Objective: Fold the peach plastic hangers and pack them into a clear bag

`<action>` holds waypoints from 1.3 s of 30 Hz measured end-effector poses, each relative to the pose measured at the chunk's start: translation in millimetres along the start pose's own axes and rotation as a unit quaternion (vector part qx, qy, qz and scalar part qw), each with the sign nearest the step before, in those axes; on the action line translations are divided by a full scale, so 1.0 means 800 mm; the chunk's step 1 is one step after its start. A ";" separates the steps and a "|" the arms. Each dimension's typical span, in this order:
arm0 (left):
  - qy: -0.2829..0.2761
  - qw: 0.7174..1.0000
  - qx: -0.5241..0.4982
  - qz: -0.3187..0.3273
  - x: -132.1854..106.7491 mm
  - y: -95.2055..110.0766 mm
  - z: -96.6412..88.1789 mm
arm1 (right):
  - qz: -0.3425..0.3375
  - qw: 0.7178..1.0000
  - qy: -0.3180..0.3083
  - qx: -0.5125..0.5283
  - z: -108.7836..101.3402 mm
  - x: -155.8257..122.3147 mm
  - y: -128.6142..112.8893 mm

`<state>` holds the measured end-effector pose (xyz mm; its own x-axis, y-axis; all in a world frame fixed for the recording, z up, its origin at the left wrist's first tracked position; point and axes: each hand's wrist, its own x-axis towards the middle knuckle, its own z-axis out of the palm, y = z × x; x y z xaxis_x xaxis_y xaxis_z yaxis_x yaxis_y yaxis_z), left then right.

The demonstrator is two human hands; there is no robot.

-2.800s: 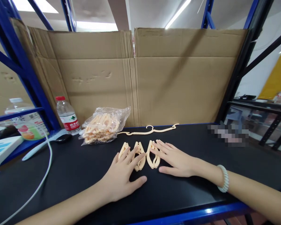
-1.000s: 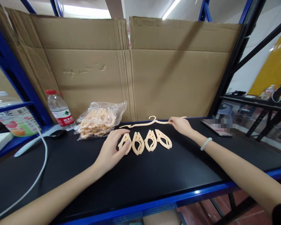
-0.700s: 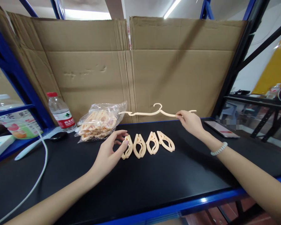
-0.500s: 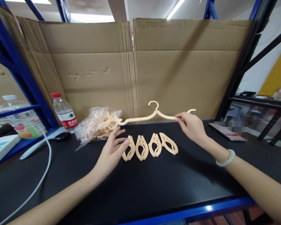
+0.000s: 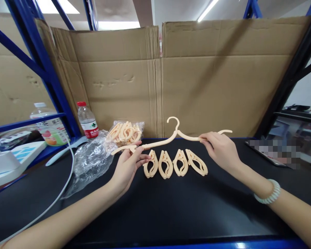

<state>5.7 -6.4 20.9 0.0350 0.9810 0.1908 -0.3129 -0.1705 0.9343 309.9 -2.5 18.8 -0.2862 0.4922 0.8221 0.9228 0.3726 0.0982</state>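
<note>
An unfolded cream plastic folding hanger [image 5: 162,142] is held up above the table, its hook pointing upward. My left hand [image 5: 126,162] pinches it near the joint of its left arm, whose end sticks out to the left. My right hand [image 5: 220,147] grips the right arm between thumb and fingers, and the arm's tip shows beyond the knuckles. Several folded hangers [image 5: 165,165] lie in a row on the black table below. Behind my left hand, more folded hangers [image 5: 126,131] sit in a clear bag.
Crumpled clear plastic [image 5: 93,159] lies left of my left hand. A red-capped bottle [image 5: 87,121], a larger juice bottle [image 5: 50,128], a power strip [image 5: 28,152] and a white cable [image 5: 69,173] are at the left. Cardboard [image 5: 223,79] walls the back. A flat, partly blurred object [image 5: 272,154] lies right.
My left hand, open beneath the hanger before, has closed on its left arm. The clear plastic by the bag has spread out leftward and down. The camera view has turned left.
</note>
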 end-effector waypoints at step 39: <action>0.003 0.997 0.075 0.037 0.007 -0.005 -0.011 | 0.071 0.959 0.013 0.276 0.011 -0.004 -0.022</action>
<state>-1.3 0.3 15.9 0.0106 0.9656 0.2597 -0.1696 -0.2542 0.9522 292.5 -3.4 9.7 -0.1557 0.5516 0.8194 0.6731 0.6664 -0.3207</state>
